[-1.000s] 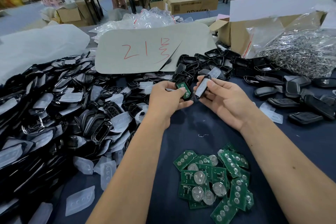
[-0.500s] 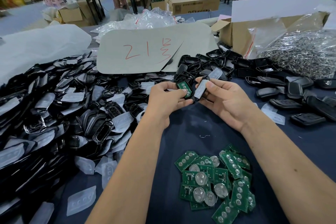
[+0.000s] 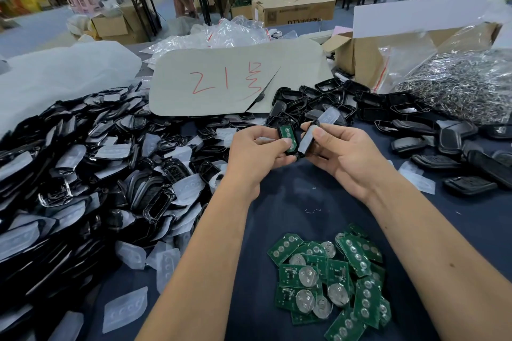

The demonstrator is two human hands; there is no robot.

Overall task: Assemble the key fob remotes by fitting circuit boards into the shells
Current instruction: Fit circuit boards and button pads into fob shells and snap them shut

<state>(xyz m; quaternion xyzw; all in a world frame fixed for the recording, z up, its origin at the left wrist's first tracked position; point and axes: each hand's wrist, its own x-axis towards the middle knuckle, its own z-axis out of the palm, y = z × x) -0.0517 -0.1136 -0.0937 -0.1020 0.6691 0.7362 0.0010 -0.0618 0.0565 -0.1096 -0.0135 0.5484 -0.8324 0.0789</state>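
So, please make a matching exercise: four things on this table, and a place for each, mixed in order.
Things:
1. shell half with green board
2. loose circuit boards
3. cardboard sheet with red writing
4. bag of metal rings

Places:
A. far right of the table
B. in the left hand
C. near edge, between the forearms
D. far side, middle

Pairs: 1-B, 2-C, 3-D, 4-A

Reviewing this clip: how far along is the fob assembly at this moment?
Done: closed fobs lie at right. In hand: left hand holds a shell with a green board seated; right hand holds the mating half beside it, not yet joined. Left: loose boards and a big shell heap.
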